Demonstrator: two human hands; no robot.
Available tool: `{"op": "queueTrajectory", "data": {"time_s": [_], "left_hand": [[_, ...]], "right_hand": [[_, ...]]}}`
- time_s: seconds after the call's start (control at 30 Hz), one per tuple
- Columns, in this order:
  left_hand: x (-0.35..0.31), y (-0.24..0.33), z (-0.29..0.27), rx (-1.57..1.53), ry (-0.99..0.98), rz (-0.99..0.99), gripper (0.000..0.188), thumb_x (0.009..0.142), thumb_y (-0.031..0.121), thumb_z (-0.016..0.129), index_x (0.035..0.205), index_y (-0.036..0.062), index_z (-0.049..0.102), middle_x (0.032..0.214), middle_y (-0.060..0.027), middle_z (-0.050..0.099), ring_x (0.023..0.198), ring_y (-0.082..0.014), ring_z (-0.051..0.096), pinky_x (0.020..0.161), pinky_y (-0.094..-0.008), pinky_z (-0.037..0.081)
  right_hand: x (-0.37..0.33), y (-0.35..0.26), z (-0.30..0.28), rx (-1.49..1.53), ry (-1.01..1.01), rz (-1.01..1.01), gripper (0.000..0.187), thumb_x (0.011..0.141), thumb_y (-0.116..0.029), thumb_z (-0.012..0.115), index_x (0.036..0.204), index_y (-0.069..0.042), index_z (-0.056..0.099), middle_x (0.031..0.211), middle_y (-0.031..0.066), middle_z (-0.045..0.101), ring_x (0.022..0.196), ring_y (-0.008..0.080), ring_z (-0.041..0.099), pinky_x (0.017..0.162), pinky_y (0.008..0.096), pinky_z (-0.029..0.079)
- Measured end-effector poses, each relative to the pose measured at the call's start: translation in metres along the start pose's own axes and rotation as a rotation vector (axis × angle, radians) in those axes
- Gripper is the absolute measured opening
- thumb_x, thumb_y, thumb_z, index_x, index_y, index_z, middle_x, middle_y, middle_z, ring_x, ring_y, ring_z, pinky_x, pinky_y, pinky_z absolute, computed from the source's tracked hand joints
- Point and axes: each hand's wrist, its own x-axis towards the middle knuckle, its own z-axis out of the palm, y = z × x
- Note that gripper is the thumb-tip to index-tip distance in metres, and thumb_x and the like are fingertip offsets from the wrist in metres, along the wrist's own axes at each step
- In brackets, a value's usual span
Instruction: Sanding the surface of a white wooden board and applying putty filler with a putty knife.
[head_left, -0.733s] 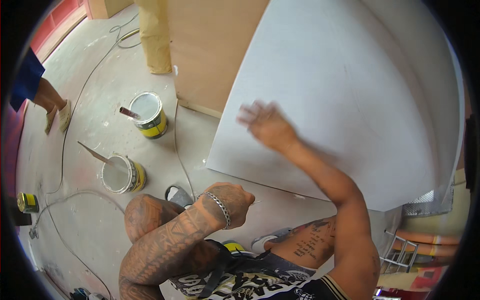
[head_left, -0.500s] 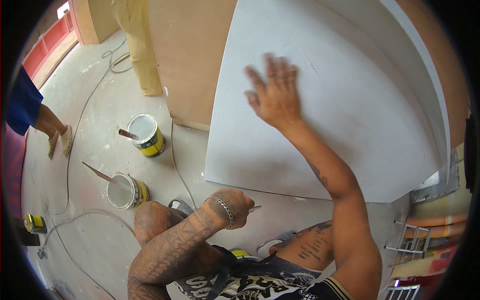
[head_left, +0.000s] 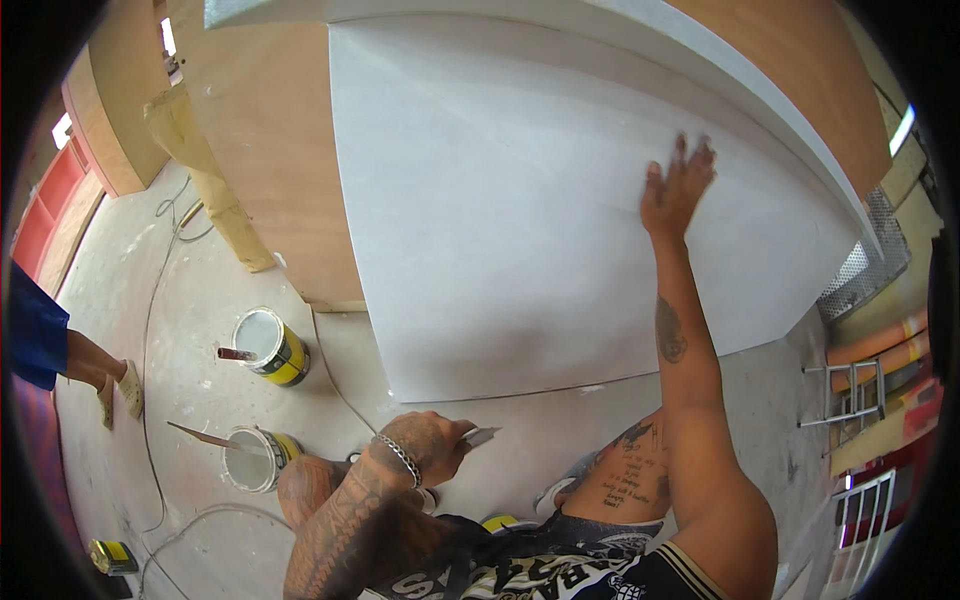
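A large white sheet [head_left: 500, 230] covers the front of a wooden structure, its right part curving up below a white overhanging ledge. My right hand [head_left: 679, 190] is spread over the upper right of the sheet, fingers apart and slightly blurred, seemingly flat against it. My left hand [head_left: 425, 447] is closed around a grey utility knife [head_left: 481, 437], held low in front of the sheet's bottom edge. The knife's tip points right, apart from the sheet.
Two open cans, an upper can [head_left: 285, 357] and a lower can [head_left: 285, 450], stand left on the floor with brush or stick handles. A smaller can [head_left: 112, 557], a cable [head_left: 335, 375], a person's legs [head_left: 95, 360] and a metal stepladder [head_left: 850, 395] surround me.
My right hand has slid rightward across the white sheet. My left hand stays low with the utility knife, which shows more now. The view has shifted.
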Motion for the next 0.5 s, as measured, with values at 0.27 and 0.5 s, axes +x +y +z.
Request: {"op": "queueTrajectory", "data": {"time_s": [0.27,0.5], "left_hand": [[-0.006,-0.009,0.003,0.012,-0.036,-0.084,0.031,0.090,0.027,0.053,0.117,0.0143,0.062,0.087,-0.0150,0.069,0.084,-0.0326,0.067,0.077,-0.0426,0.053],[0.004,0.000,0.001,0.036,-0.021,-0.018,0.031,0.089,0.027,0.054,0.116,0.0146,0.062,0.085,-0.0150,0.069,0.083,-0.0325,0.067,0.077,-0.0430,0.053]], "right_hand": [[-0.001,-0.064,0.043,-0.007,0.195,0.493,0.068,0.095,-0.035,0.046,0.138,0.014,0.027,0.145,0.0379,0.021,0.138,0.0519,0.014,0.111,0.0611,0.012],[-0.013,-0.174,-0.036,0.610,-0.186,-0.429,0.027,0.082,-0.024,0.063,0.102,-0.008,0.069,0.120,0.0138,0.061,0.118,0.0277,0.053,0.106,0.0505,0.035]]}}
